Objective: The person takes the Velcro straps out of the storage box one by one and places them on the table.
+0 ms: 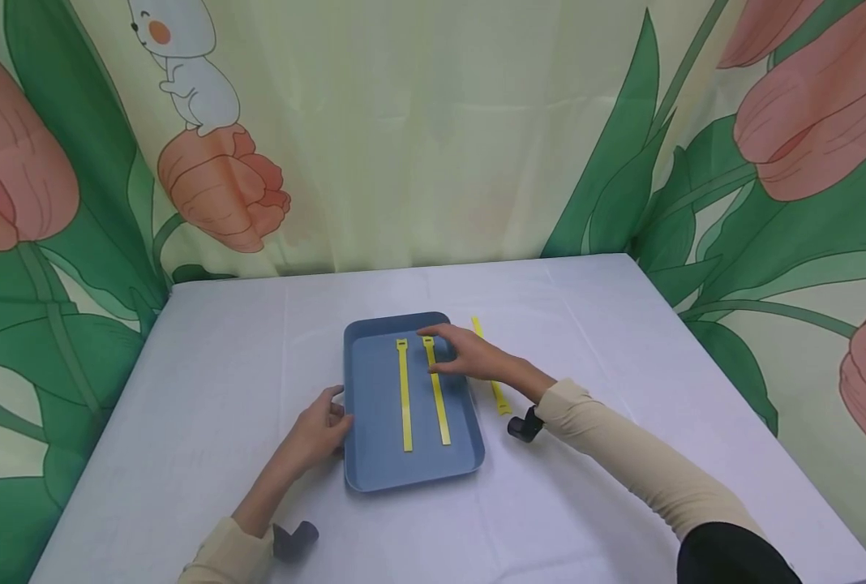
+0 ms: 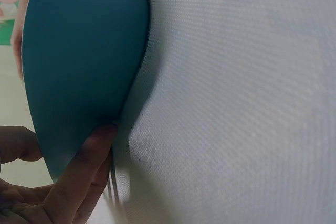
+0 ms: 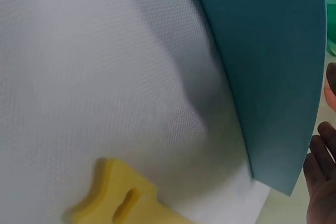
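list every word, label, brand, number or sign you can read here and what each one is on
None: no word, label, brand, number or sign can be read in any view.
Yellow strips: slotted heads, no lettering visible.
Blue tray: no marking visible.
Patterned curtain: flowers and a white animal, no words.
Black wrist pieces: too small and dark to tell.

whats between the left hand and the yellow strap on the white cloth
The head view shows the blue tray between the left hand and that strap, with two more yellow straps lying in it.
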{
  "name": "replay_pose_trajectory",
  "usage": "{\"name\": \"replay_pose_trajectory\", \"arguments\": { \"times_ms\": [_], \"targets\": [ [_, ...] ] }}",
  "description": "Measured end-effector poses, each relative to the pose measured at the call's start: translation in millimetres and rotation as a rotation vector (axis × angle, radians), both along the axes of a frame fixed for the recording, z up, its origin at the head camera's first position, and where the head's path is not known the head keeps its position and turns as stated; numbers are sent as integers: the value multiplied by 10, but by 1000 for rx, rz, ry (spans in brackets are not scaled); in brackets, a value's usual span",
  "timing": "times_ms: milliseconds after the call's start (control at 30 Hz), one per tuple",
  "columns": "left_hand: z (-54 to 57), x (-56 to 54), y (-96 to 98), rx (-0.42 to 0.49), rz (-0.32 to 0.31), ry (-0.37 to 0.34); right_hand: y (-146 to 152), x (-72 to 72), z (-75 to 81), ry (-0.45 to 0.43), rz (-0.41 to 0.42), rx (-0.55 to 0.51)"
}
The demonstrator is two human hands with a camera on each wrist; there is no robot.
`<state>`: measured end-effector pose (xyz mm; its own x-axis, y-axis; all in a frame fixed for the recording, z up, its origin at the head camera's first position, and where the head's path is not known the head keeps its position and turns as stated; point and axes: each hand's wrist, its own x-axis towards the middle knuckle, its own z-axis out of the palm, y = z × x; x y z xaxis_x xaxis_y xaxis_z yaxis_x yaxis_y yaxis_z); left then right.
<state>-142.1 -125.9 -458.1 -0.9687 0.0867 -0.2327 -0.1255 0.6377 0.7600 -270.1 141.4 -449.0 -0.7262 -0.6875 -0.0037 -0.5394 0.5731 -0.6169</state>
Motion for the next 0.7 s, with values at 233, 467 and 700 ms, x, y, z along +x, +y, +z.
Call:
{"name": "replay_pose_trajectory", "arguments": {
  "times_ms": [233, 467, 700],
  "targets": [
    [-1, -20, -2, 3, 5, -4, -116, 10, 8, 16, 88, 27],
    [-6, -26, 1, -1, 8, -7, -242, 12, -34, 50, 198, 120],
    [-26, -20, 4, -13, 9, -4, -306, 24, -129, 113, 282, 178]
  ]
}}
